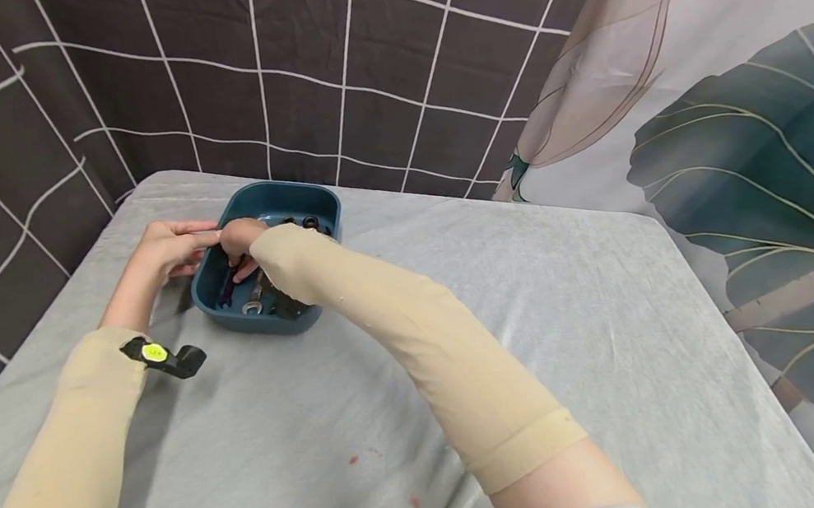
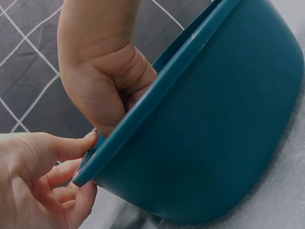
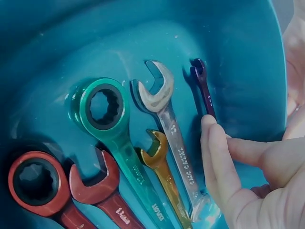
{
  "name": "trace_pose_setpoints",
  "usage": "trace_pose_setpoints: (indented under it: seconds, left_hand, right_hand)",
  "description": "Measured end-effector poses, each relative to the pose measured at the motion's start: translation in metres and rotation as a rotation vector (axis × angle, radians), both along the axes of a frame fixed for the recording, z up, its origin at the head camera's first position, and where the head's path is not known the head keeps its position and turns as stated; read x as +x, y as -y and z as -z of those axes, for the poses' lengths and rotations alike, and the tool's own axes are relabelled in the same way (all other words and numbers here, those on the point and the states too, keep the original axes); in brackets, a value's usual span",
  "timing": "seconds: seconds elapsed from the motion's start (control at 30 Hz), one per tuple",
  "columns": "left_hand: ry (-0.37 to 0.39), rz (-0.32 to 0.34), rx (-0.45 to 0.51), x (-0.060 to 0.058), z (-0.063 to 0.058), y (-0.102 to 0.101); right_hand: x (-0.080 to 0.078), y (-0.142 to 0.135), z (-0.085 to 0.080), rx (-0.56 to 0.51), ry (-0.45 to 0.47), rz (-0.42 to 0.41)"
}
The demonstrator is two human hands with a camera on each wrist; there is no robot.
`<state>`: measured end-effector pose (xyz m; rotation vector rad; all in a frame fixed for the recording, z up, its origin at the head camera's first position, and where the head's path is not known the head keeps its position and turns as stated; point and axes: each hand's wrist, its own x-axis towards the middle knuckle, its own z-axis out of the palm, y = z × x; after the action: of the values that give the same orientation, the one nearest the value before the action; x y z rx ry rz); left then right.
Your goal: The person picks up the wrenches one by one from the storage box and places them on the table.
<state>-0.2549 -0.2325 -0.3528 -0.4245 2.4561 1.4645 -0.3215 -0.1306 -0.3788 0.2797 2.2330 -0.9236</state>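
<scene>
A blue-green plastic bin holds several wrenches. In the right wrist view my right hand reaches inside, its fingers and thumb pinching a small purple wrench; the fingers hide the wrench's lower end. Beside it lie a silver wrench, a smaller gold wrench and a green ratchet wrench. A red open-end wrench and a red ring-ended wrench are farther left. My left hand grips the bin's rim at its left side, thumb at the top edge and fingers beneath.
The bin stands near the back edge of a table with a grey cloth. Dark cloth with white grid lines hangs behind and to the left; a leaf-patterned curtain hangs at the right. A black strap mount sits on the left wrist.
</scene>
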Motion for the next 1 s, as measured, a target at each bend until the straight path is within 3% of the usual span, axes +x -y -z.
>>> trace_pose_setpoints:
  seconds: [0.1, 0.23, 0.43, 0.73, 1.0]
  left_hand:
    - [0.002, -0.001, -0.003, 0.0, 0.0, 0.0]
    - [-0.006, 0.012, -0.003, 0.001, -0.001, -0.001]
    - [-0.014, 0.016, -0.004, 0.002, -0.001, -0.001]
    - [-0.018, 0.023, -0.012, 0.004, -0.002, 0.0]
    - [-0.015, 0.023, -0.005, 0.004, -0.003, -0.002]
  right_hand:
    - [0.023, 0.014, -0.046, 0.293, 0.074, 0.108]
    - [0.045, 0.008, -0.072, 0.307, 0.078, 0.106]
    - [0.052, 0.001, -0.079, 0.263, 0.047, 0.12]
    - [0.043, -0.001, -0.068, 0.163, 0.081, 0.202]
    - [0.034, -0.005, -0.066, 0.15, 0.087, 0.125]
